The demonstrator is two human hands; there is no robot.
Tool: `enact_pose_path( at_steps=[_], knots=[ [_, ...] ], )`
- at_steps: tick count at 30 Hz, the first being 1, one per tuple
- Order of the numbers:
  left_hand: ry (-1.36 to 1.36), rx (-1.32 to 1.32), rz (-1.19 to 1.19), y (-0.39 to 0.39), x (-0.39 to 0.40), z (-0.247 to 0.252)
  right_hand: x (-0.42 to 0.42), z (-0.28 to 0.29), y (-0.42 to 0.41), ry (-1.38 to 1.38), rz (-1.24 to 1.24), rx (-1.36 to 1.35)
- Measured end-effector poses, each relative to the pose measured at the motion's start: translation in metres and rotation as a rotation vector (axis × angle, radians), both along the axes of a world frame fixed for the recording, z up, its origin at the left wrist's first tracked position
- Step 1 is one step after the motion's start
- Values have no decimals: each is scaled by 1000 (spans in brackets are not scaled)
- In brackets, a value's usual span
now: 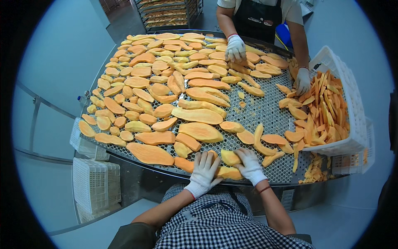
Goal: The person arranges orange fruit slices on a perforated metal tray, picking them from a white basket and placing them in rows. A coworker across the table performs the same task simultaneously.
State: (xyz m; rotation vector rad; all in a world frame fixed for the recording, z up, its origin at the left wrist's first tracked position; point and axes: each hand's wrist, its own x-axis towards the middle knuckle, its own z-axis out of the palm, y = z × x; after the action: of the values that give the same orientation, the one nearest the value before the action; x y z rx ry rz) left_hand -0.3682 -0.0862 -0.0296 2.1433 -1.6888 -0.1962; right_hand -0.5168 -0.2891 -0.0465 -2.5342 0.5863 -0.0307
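Observation:
My white-gloved left hand (202, 174) lies palm down over orange slices at the near edge of the mesh drying tray (261, 115). Part of one orange slice (212, 153) shows beside its fingertips; whether the hand grips it is hidden. To its left, another sweet potato slice (183, 164) runs under the fingers. My right hand (249, 165), also gloved, holds a short yellow sweet potato piece (230, 157) by its right end. Below that piece, a long slice (229, 173) lies on the mesh between my hands. Rows of sweet potato slices (136, 82) cover the tray's left and far parts.
Opposite, a co-worker's gloved hand (235, 48) touches slices; the other hand (303, 81) reaches to the pile (326, 109) in a tipped white crate (357, 124). Scraps (314, 169) lie near right. White crates (93, 183) stand lower left; a tray rack (168, 15) stands behind.

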Motion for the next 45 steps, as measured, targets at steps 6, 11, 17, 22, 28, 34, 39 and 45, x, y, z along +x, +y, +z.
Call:
enact_pose_path(
  at_steps=[6,11,17,22,28,34,39,45],
  knots=[
    [-65,46,-50,-4,-2,-4,-2,-18,-7,-139,-100,30],
    [-76,77,-58,-4,-2,2,33,-7,-53,108,-312,-234],
    [-44,121,-27,-2,2,7,24,-8,-45,47,66,-167],
    [-13,56,-33,-18,2,9,32,-4,-24,-87,103,99],
    [-4,76,-27,-31,0,-1,54,-9,-33,-62,74,164],
    [54,70,-44,-22,7,9,105,-2,-60,-61,-236,-145],
    [107,-35,-91,-8,16,21,107,-6,-91,81,-114,-127],
    [191,-107,117,22,45,39,90,-7,-87,-15,-336,68]
  ],
)
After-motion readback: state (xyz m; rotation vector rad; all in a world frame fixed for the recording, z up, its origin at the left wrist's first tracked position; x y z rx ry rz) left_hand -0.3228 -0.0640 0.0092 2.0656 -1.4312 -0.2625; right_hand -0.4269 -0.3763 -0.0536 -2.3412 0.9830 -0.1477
